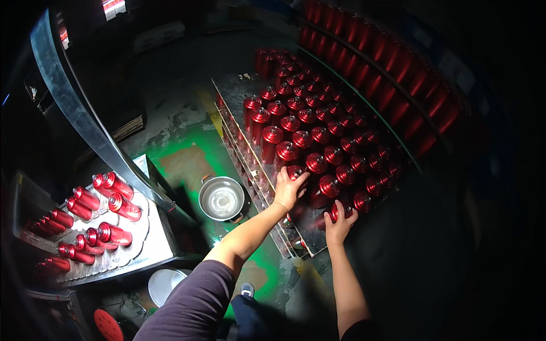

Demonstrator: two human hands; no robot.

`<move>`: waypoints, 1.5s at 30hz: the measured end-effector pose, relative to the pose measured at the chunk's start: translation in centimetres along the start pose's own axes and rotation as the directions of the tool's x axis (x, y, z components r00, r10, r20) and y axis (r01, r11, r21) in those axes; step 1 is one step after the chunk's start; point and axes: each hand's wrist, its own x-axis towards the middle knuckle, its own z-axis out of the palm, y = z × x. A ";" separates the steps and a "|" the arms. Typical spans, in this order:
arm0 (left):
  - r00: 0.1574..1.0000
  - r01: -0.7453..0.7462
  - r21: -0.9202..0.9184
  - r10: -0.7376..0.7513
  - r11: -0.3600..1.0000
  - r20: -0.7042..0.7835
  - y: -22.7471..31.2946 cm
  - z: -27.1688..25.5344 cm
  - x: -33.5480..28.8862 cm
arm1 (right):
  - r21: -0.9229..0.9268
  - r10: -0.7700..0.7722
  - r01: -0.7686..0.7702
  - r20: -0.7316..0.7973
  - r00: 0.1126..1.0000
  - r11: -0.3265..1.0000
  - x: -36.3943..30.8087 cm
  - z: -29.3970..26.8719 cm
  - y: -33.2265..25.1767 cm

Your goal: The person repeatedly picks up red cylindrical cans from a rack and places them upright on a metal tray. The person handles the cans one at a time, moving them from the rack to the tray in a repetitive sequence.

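- Handling, as I judge it: the red metallic surface looks easy to scuff, so any shift would best go straight, each canister kept upright and clear of its close-packed neighbours.
- A level hold around the shoulder, fingers off the small tip on top, would likely be steadiest; moving both hands evenly should avoid toppling the row.
- The left hand [289,190] is partly open, fingers and thumb curved around the top of one red canister [296,171], by the left edge of the board stack [315,241].
- The right hand [339,227] has its fingers spread about the top of another canister [333,211], near the stack's closest corner.
- How firmly either hand grips, and whether either canister is off the board, I cannot tell.
- More red canisters [316,163] stand in rows beyond, toward the far edge.
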 end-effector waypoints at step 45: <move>0.945 -0.215 -0.286 -0.272 -0.934 0.179 -8.8 -54.9 -67.9 | -0.785 -0.824 -0.590 0.452 -0.341 -0.187 -50.0 -5.8 -48.4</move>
